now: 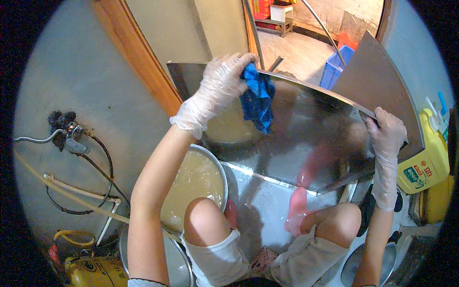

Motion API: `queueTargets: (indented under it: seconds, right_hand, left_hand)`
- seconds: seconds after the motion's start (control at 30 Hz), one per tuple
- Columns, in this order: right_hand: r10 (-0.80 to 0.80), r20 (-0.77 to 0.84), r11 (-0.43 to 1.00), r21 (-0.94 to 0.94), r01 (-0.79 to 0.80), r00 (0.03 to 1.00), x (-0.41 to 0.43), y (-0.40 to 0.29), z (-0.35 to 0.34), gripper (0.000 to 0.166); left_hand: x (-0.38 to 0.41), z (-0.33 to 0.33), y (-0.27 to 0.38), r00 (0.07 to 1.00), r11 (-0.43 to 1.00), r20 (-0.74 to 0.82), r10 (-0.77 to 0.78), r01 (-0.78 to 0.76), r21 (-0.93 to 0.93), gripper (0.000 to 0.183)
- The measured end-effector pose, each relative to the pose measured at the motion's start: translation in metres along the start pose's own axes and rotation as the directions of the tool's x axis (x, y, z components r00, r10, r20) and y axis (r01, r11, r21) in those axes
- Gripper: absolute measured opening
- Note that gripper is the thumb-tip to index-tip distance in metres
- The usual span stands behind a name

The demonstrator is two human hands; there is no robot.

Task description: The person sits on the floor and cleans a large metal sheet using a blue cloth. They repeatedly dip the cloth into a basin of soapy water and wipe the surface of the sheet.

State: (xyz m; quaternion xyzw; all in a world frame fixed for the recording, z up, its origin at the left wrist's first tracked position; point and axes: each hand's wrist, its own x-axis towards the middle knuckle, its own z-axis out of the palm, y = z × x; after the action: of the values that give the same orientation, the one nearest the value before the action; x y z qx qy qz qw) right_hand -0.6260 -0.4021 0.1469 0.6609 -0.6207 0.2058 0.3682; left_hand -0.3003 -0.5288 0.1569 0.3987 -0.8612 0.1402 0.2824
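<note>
A large dark, shiny metal panel (287, 150) stands tilted on the wet floor before me, its lower edge down. My left hand (226, 79), in a clear plastic glove, is closed on a crumpled blue cloth (258, 97) at the panel's top edge; the cloth hangs over the near face. My right hand (387, 132), gloved too, grips the panel's upper right corner. Its fingertips are partly hidden. A wide basin of cloudy, yellowish water (197, 179) stands below my left forearm.
Another metal sheet (376, 86) leans at the right behind a yellow plastic jug (426, 165). A second basin (172, 262) is lower left, a metal bowl (373, 265) lower right. Hoses and a valve (73, 134) are on the left wall. Beyond the doorway stands a blue crate (335, 68).
</note>
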Motion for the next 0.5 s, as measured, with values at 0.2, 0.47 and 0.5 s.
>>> queueTargets:
  seconds: [0.2,0.47,0.5]
  right_hand:
    - [-0.026,0.021,0.998,-0.051,0.027,0.999,-0.006,0.005,0.002,0.024]
    - [-0.125,-0.068,0.991,0.039,0.128,0.99,-0.016,0.014,0.009,0.023]
    - [-0.108,-0.023,0.994,0.019,0.108,0.994,-0.016,0.016,0.007,0.021]
  left_hand:
    - [-0.005,-0.003,-0.029,0.993,0.994,0.052,0.107,-0.107,0.003,0.034]
    - [-0.038,-0.019,-0.117,0.999,0.991,0.032,0.039,-0.043,0.126,0.038]
    - [-0.04,-0.018,-0.128,0.999,0.991,0.031,0.03,-0.034,0.13,0.039]
